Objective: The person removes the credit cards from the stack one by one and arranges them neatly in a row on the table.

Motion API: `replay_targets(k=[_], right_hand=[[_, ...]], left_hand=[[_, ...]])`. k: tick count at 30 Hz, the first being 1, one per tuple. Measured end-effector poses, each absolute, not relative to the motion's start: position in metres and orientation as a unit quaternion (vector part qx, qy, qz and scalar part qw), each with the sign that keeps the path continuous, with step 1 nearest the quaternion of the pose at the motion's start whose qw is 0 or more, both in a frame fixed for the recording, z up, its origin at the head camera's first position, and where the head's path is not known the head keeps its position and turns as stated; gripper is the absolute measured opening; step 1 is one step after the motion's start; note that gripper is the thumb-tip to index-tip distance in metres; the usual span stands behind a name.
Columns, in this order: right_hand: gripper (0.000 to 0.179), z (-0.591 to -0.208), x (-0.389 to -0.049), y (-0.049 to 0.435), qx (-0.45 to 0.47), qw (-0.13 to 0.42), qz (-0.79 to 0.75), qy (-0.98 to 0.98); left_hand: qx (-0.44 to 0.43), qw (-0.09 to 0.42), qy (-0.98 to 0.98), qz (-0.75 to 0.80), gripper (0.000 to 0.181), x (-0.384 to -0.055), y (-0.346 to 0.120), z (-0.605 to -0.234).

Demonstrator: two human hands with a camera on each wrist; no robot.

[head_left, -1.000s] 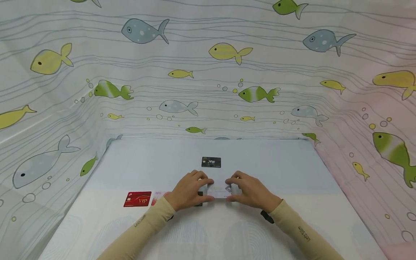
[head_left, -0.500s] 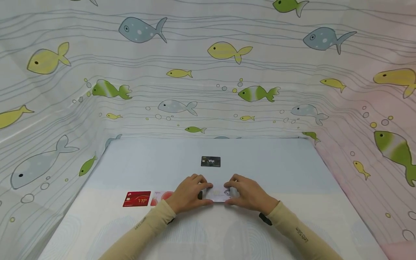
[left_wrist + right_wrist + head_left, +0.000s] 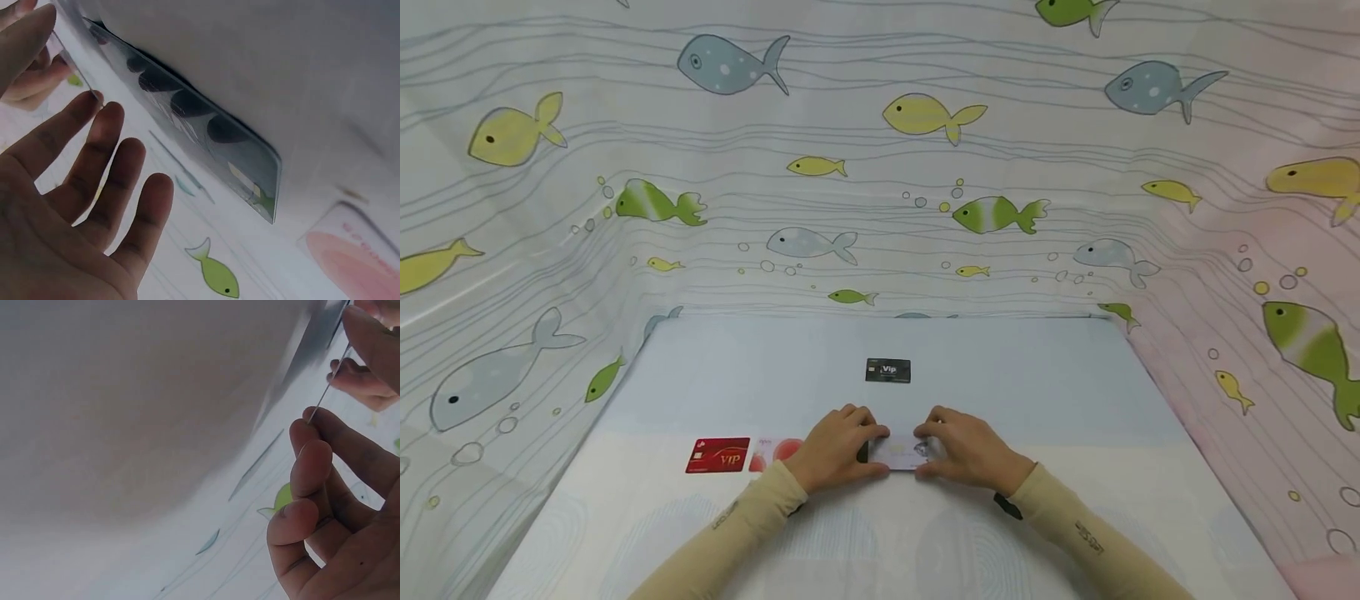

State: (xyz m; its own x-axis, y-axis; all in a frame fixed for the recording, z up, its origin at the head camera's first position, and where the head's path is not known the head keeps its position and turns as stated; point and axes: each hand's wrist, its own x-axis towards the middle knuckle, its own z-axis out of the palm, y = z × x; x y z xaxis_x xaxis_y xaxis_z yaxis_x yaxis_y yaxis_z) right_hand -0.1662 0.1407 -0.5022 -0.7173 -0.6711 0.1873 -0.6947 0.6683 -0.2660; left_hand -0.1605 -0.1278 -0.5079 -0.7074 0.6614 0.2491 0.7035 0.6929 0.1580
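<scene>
My left hand (image 3: 837, 450) and right hand (image 3: 973, 451) pinch the pale card (image 3: 900, 452) by its long edges. Likely light, stiff, slick; I'd stay on edges.

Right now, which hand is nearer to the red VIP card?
Left. The left hand is to the red VIP card's right, with the pink-patterned card partly between; the right hand is farther right, at the pale card's right end.
</scene>
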Motion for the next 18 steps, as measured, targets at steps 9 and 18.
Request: replay_targets(k=[9,18], right_hand=[[0.054,-0.5046,-0.1689,0.1383,0.381,0.033,0.159,-0.91],[0.053,-0.5061,-0.1688,0.1366,0.379,0.012,0.149,-0.913]], left_hand=[[-0.355,0.079,-0.928,-0.084,0.052,-0.1594,-0.125,-0.5079],[-0.35,0.064,-0.932,-0.075,0.053,-0.158,-0.124,-0.5072]])
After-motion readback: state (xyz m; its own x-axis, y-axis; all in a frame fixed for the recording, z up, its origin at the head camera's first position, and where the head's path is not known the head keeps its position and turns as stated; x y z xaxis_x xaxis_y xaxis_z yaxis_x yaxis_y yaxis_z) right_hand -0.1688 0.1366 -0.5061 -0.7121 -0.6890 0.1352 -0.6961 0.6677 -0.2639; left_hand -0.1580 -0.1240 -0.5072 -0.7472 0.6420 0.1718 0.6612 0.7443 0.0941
